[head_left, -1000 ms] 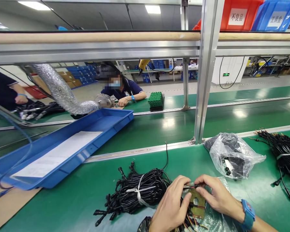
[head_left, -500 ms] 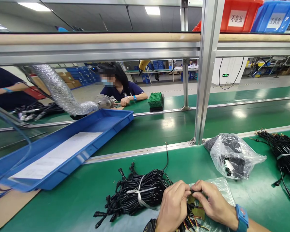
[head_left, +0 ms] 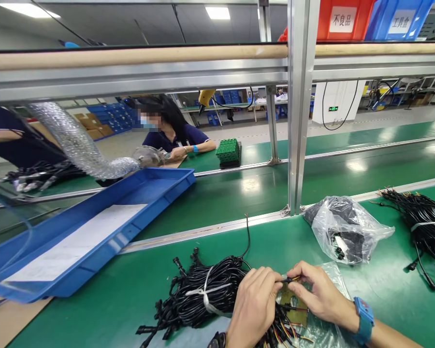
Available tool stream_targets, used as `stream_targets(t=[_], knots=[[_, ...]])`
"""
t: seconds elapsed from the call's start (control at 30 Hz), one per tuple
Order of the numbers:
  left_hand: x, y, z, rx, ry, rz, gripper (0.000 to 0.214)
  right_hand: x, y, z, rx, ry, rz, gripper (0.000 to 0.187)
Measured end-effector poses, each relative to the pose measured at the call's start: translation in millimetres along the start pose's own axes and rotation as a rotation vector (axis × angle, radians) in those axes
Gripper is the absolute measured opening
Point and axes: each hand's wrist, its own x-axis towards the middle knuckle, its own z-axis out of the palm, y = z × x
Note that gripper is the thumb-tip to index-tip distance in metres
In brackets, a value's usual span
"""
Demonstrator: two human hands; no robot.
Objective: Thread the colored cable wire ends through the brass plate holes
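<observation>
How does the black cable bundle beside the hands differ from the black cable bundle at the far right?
The black cable bundle beside the hands is coiled round, right beside the left hand; the far-right black cable bundle lies stretched out, apart from both hands, which pinch a small wire. Both have a white strap and lie on the green table.

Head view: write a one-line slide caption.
Left hand and right hand pinch a wired circuit board beside a tied black cable bundle.

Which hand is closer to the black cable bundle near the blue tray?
Left. The left hand lies beside the cable bundle; the right hand is farther off, past the left.
</observation>
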Motion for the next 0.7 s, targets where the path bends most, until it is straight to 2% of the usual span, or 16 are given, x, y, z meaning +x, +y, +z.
stream_targets(t=[0.1, 0.27, 0.47, 0.7], knots=[[-4.9, -2.8, 6.8, -0.027, 0.031, -0.020, 0.023, -0.8, 2.4, 5.0, -0.026, -0.015, -0.037, 0.009], [-9.7, -9.2, 17.2, -0.063, 0.096, -0.021, 0.023, -1.0, 4.6, 14.5, -0.041, 0.045, -0.105, 0.009], [-12.8, -21.0, 22.8, -0.064, 0.084, 0.006, 0.022, 3.2, 9.5, 19.0, -0.071, 0.071, -0.158, 0.004], [-11.2, -9.7, 22.9, -0.043, 0.099, -0.052, 0.026, 0.7, 12.3, 27.5, -0.060, 0.050, -0.154, 0.011]])
